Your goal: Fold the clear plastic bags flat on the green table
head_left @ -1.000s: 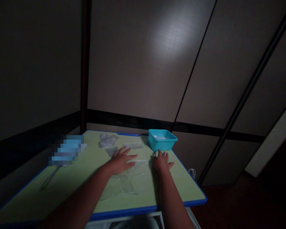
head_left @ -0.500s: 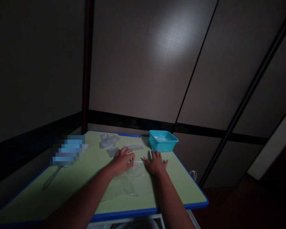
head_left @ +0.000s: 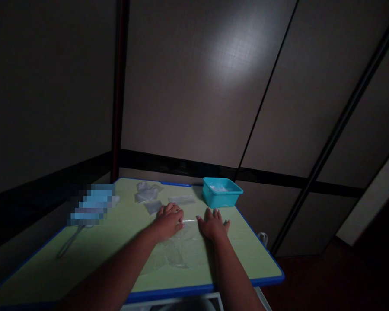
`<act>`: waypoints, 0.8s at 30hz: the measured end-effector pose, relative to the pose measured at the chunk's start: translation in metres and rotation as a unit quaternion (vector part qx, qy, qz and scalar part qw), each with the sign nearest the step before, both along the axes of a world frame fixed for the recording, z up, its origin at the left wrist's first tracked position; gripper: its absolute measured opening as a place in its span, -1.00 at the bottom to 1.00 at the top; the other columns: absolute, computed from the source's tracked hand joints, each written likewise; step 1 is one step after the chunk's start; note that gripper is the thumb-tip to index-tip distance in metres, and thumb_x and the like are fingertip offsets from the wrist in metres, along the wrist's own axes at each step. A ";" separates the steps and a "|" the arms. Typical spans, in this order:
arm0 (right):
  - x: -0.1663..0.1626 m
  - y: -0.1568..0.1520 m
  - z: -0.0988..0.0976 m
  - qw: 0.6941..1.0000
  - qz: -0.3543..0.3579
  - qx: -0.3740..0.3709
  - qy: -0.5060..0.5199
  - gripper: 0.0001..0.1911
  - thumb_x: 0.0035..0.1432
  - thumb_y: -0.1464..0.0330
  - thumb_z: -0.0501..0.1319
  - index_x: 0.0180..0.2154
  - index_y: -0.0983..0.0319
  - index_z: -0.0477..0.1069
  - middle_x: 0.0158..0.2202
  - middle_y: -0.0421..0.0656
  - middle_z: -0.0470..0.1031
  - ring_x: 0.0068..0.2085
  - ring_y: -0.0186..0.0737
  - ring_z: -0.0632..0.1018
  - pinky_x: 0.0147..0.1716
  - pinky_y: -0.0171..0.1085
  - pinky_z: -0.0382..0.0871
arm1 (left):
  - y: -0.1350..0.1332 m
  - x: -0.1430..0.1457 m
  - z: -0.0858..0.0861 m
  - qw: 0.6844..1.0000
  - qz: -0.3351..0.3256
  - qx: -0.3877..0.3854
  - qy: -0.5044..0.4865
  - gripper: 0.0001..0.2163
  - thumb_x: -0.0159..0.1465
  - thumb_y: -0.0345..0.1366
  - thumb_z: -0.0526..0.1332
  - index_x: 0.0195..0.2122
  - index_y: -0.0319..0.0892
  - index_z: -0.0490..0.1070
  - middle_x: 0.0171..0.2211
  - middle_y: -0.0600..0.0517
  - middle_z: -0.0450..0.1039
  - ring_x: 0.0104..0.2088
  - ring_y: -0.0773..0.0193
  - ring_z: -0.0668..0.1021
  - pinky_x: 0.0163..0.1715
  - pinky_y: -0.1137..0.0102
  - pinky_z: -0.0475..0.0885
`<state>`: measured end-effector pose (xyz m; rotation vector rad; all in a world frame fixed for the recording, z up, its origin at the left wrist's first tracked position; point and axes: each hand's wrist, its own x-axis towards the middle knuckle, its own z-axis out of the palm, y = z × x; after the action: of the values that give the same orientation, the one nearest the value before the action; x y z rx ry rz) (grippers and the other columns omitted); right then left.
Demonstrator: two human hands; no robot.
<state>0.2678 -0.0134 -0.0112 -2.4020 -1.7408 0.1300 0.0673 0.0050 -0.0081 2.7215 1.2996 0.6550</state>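
A clear plastic bag (head_left: pixel 175 254) lies flat and slightly wrinkled on the green tabletop. At the bag's far left part is my left hand (head_left: pixel 169 221), its fingers curled and the thumb close to the forefinger, gripping the film. My right hand (head_left: pixel 214 225) rests palm down with fingers spread, at the far right corner of the same bag. Just beyond the left hand are a small flat clear packet (head_left: pixel 153 207) and a crumpled heap of clear plastic bags (head_left: pixel 147 191). Another flat clear packet (head_left: pixel 181 199) lies farther back, between the hands.
A turquoise plastic basket (head_left: pixel 221 196) with clear plastic inside stands at the back right edge. On the left, a blurred-out blue item (head_left: pixel 92 205) with a cord loop (head_left: pixel 68 244) lies on the table (head_left: pixel 100 259). Dark panels (head_left: pixel 181 108) rise behind.
My left hand's thumb and forefinger have closed together more. My right hand has slid slightly toward me, away from the basket.
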 end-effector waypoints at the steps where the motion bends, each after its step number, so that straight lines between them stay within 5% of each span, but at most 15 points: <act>1: 0.000 0.000 0.000 1.000 -0.006 -0.001 0.001 -0.23 0.08 -0.10 -0.22 0.22 0.16 -0.11 0.27 0.06 -0.22 0.25 0.03 -0.17 0.02 0.30 -0.37 | 0.000 -0.001 0.000 1.000 0.002 -0.008 0.003 -0.85 0.12 -0.18 0.17 -0.31 -0.05 0.27 -0.10 0.07 0.27 0.07 0.13 0.14 0.04 0.07 -0.01; 10: 0.001 0.000 0.000 0.999 -0.048 0.012 -0.010 -0.23 0.08 -0.09 -0.19 0.22 0.18 -0.11 0.27 0.09 -0.27 0.24 0.08 -0.18 0.00 0.31 -0.31 | 0.007 -0.013 -0.001 0.999 -0.024 -0.030 -0.011 -0.66 -0.05 0.00 0.29 -0.31 0.00 0.33 0.02 0.05 0.23 0.14 0.01 0.07 0.05 -0.04 -0.06; 19: -0.001 -0.001 -0.001 0.999 -0.048 0.013 -0.011 -0.26 0.11 -0.09 -0.29 0.24 0.10 -0.28 0.25 0.10 -0.15 0.24 0.07 -0.14 -0.02 0.33 -0.34 | 0.016 -0.025 0.016 0.983 0.055 0.108 -0.138 -0.86 0.16 -0.17 0.12 -0.30 -0.06 0.38 -0.09 0.02 0.31 0.05 0.14 0.20 0.03 0.16 0.11; 24: -0.004 -0.004 0.002 0.999 -0.035 0.001 -0.012 -0.26 0.10 -0.11 -0.34 0.23 0.09 -0.25 0.25 0.13 -0.16 0.24 0.09 -0.13 -0.02 0.33 -0.36 | 0.018 -0.042 0.017 0.983 0.089 0.109 -0.120 -0.83 0.19 -0.18 0.09 -0.23 -0.04 0.37 -0.08 0.03 0.32 0.04 0.16 0.22 0.04 0.18 0.13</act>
<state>0.2634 -0.0177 -0.0093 -2.4700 -1.6627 0.0899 0.0248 0.0234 0.0093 2.5946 1.4991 1.1685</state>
